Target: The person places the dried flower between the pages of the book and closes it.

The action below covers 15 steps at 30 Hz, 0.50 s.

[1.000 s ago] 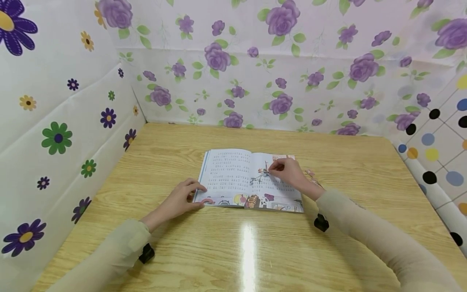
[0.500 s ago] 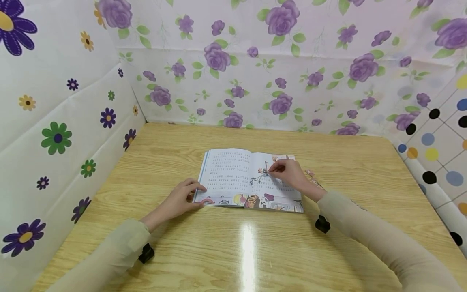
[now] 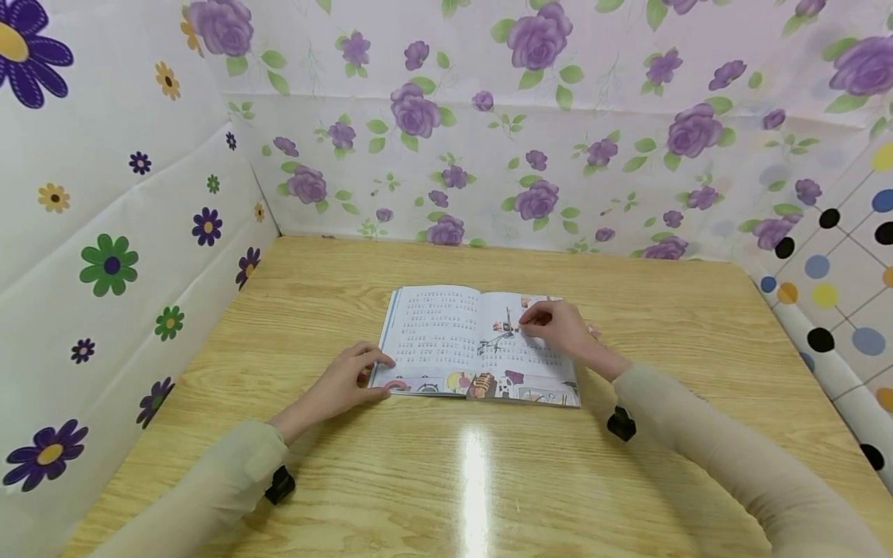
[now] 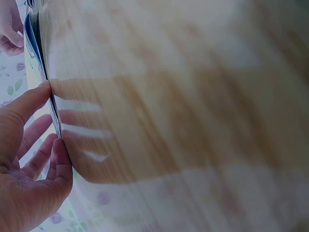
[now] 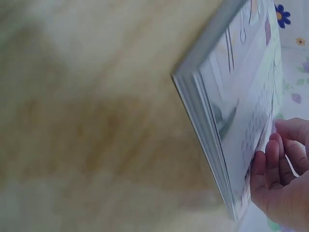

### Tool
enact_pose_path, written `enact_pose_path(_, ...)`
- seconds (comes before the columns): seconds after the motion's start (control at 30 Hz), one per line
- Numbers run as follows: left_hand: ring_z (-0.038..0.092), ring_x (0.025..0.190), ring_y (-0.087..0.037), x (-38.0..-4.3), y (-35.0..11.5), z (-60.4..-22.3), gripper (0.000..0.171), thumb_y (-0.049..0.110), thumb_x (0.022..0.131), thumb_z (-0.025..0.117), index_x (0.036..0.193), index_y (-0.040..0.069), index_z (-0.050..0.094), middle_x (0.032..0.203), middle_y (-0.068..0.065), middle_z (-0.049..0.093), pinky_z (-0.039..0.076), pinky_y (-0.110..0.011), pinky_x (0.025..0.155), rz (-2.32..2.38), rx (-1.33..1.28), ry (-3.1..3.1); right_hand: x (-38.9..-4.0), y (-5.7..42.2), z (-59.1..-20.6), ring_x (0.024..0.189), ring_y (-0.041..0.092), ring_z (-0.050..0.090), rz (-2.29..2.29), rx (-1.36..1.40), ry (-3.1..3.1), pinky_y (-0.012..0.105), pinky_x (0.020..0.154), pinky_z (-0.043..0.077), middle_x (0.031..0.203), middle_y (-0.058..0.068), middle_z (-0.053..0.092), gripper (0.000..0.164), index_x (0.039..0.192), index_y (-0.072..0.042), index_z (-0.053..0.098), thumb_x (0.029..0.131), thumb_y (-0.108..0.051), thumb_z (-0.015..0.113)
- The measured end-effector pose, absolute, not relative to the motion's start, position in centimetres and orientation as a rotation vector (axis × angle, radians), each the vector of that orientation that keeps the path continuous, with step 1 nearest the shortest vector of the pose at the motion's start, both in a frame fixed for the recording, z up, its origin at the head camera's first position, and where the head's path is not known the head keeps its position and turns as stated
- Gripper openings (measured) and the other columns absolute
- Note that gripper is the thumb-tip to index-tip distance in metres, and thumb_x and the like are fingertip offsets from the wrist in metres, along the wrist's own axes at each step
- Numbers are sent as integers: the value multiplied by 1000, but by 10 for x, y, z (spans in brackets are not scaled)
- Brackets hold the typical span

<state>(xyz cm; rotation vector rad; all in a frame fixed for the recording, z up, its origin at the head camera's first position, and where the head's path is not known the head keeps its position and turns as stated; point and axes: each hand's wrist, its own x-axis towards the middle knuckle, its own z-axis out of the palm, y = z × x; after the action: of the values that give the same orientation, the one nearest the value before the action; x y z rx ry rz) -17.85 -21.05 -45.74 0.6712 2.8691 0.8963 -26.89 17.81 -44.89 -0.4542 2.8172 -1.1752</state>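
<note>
An open book (image 3: 436, 329) lies on the wooden table, printed text and coloured pictures on its pages. My left hand (image 3: 342, 380) holds its near left corner. The thumb lies at the front edge and the other fingers bend over the left side, as the left wrist view also shows. Over the right page, beside a small picture of a figure near a branch, hovers or rests my right hand (image 3: 554, 329). Its fingers are loosely bent with the tips close together, and nothing shows between them. In the right wrist view, whether the fingertips (image 5: 273, 140) touch the paper cannot be told.
The wooden table (image 3: 391, 480) carries a bright reflection in front of the book. Purple-rose cloth (image 3: 412, 186) hangs along its back. Flower-patterned cloth (image 3: 167, 256) covers the left side and dotted cloth (image 3: 844, 287) the right. A small black device hangs beneath each wrist.
My right hand has shifted slightly to the right over the right page, uncovering a little more of the picture. The left hand and the book have stayed in place.
</note>
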Motion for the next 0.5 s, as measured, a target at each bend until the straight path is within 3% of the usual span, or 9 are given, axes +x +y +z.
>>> enact_pose_path(0.27,49,86,-15,-179,-212,-459,37,19,82,81,116,14,68,120,-8,58,44,-24,72,892,678,2877,-281,193,-434,88,23,64,-1161,-503,2825,29,72,51,100,14,71,17,108,-4,72,93,-11,67)
enact_pose_path(0.5,49,86,-15,-178,-211,-459,36,19,82,81,116,14,68,120,-8,58,44,-23,72,893,674,2877,-296,208,-424,114,36,56,-1014,-593,2820,50,95,48,126,21,62,38,131,-1,60,95,-12,63)
